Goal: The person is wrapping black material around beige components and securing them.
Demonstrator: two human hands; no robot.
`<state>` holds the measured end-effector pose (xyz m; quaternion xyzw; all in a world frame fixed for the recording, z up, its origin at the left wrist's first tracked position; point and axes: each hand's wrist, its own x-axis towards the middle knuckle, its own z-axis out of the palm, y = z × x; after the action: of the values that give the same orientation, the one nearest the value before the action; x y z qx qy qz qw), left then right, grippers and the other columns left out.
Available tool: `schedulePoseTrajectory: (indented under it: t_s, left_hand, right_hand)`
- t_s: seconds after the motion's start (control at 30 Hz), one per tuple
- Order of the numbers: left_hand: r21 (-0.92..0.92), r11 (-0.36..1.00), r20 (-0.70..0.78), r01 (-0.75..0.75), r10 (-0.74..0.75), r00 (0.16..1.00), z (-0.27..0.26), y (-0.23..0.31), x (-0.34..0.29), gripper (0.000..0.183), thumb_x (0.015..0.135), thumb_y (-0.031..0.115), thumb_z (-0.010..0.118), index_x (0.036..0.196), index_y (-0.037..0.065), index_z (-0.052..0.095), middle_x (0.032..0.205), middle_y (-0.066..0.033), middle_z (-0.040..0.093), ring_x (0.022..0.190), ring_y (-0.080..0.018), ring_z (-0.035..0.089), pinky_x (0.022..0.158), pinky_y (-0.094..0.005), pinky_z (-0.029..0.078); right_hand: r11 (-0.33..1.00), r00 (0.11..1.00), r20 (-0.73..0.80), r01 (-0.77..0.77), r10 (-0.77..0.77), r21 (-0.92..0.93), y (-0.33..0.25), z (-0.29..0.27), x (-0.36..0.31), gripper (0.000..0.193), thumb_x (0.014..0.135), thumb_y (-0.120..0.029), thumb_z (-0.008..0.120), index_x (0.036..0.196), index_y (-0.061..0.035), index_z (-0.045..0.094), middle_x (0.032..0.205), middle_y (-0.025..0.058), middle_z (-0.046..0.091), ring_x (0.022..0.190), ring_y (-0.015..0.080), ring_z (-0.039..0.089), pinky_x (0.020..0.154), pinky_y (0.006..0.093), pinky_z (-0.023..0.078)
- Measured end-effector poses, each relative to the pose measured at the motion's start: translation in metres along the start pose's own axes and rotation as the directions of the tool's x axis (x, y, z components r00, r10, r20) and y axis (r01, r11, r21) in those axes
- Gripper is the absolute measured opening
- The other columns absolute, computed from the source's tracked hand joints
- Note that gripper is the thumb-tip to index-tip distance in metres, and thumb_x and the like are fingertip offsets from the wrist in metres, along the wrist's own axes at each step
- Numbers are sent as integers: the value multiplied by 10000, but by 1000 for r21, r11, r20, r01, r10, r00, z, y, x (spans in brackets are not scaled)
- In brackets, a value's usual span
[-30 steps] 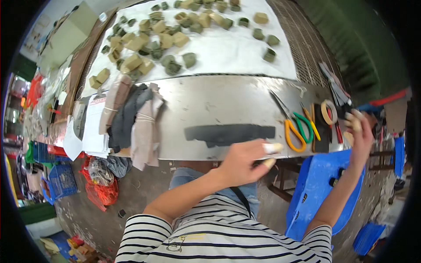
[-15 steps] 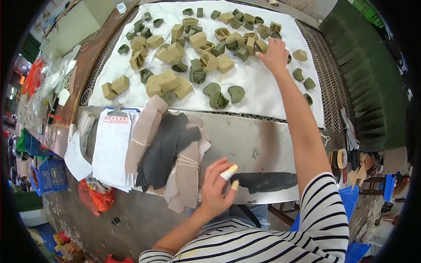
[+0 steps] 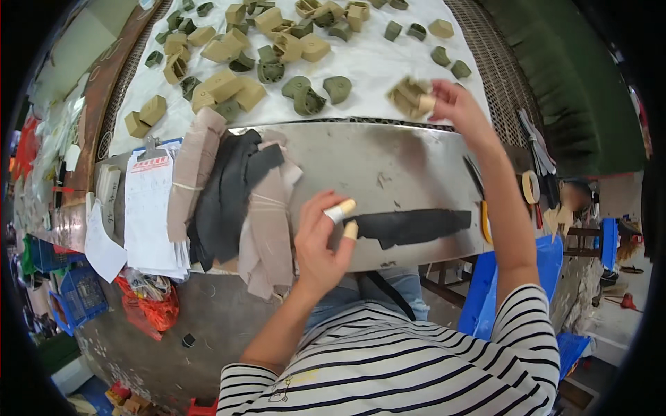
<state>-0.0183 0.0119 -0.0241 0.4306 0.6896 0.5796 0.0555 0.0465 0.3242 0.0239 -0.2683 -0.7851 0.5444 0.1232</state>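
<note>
My right hand [image 3: 463, 112] is closed on a tan hollow moulded piece [image 3: 404, 97], blurred by motion, above the near right part of the white cloth [image 3: 378, 59]. My left hand [image 3: 321, 237] hovers over the metal tabletop [image 3: 333, 156]. Its thumb and forefinger are apart with nothing seen between them; both tips have yellowish covers, and white tape wraps the forefinger. Just right of these fingertips lies a dark grey strip of material [image 3: 416, 226]. Many more tan pieces [image 3: 222, 84] and green pieces [image 3: 338, 89] are scattered over the cloth.
Left on the tabletop are a clipboard with papers [image 3: 154, 208], a rolled beige bundle [image 3: 194, 173], dark grey sheets [image 3: 225, 201] and a banded beige bundle [image 3: 270, 225]. Orange-handled scissors [image 3: 485, 220] and a tape roll [image 3: 531, 187] sit at the right. A dark green drape [image 3: 576, 104] stands beyond.
My right hand has come back from among the far pieces with the tan piece in it. The view has tipped nearer, and the scissors now show. My left hand keeps its pose.
</note>
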Motion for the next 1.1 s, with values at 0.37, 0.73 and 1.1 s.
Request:
schedulePoseTrajectory:
  t_s: [0.37,0.73,1.1]
  left_hand:
    - [-120,991,-59,53,-60,996,-7,12,-19,268,718,-40,556,977,1,610,988,-121,581,903,-242,576,786,-296,471]
    - [-278,872,276,403,-330,903,-11,46,-30,226,820,39,533,1032,-5,600,970,-78,601,841,-137,590,683,-240,491]
    - [-626,459,378,631,-529,760,35,40,-20,279,892,257,517,952,-4,594,835,-74,594,706,-96,549,546,-221,441]
  right_hand:
    - [689,822,-169,323,-544,-649,7,52,-111,343,660,-128,705,962,-31,575,920,89,535,896,252,517,731,353,435]
    - [793,916,57,373,-396,-481,7,75,-148,220,682,-149,672,831,-7,594,855,100,552,855,267,505,753,346,421]
    - [931,934,-15,355,-358,-90,-39,79,-157,280,694,-122,660,936,-10,574,722,55,573,625,119,517,553,250,423]
